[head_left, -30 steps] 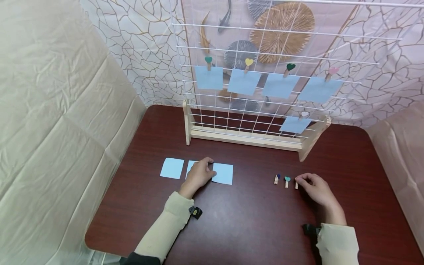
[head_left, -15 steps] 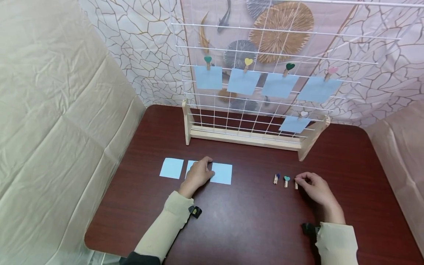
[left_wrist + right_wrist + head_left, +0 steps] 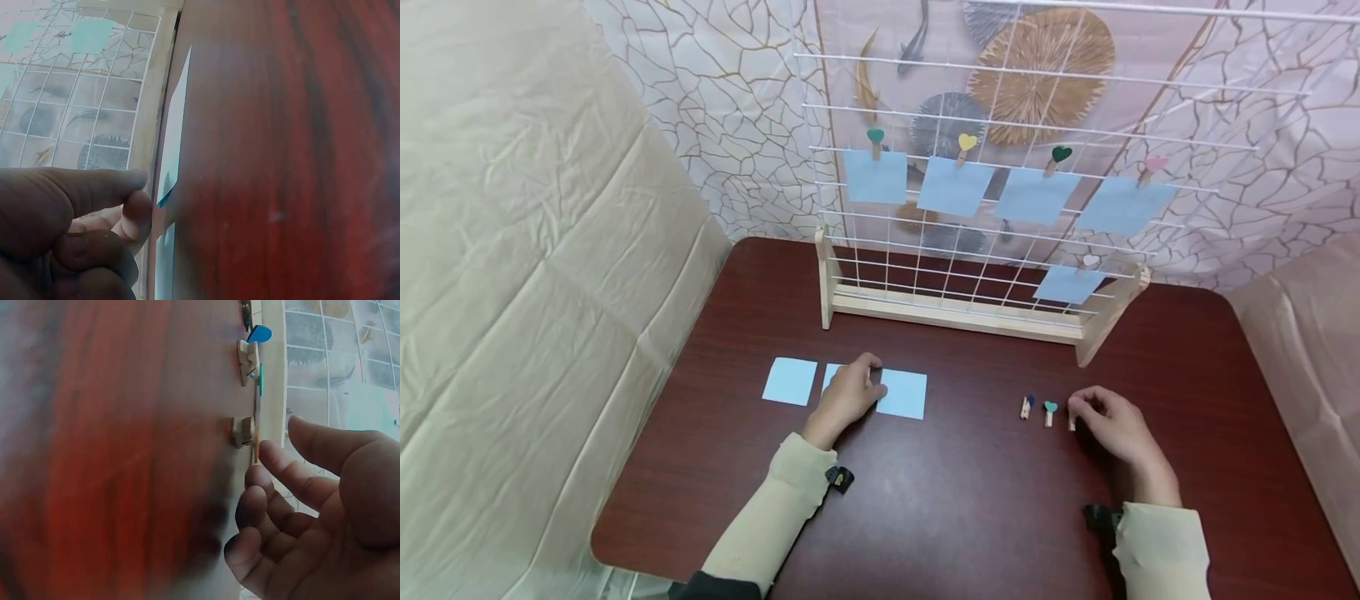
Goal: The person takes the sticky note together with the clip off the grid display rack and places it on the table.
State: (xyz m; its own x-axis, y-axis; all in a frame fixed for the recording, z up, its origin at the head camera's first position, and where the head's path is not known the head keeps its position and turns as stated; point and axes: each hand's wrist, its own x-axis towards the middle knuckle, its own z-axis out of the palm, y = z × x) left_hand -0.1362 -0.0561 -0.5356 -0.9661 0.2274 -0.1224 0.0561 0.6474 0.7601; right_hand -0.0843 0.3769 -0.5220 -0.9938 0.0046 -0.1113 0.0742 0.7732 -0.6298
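My left hand hovers low over the middle blue paper square, covering most of it. Its thumb tip reaches the left edge of the right-hand paper square; the left wrist view shows loosely bent fingers beside that square's lifted corner. A third paper square lies to the left. Over on the right, my right hand has thumb and forefinger apart at a small wooden clothespin, whose top they hide from above. In the right wrist view this clothespin stands just beyond the fingertips.
Two more clothespins lie alongside, one with a teal heart, one with a dark blue heart. Behind stands a white wire grid rack on a wooden base. Several blue squares hang on it from heart clothespins.
Both hands stay nearly where they were. The right hand's fingers have shifted very slightly upward at the clothespin; the head view has wobbled a little.
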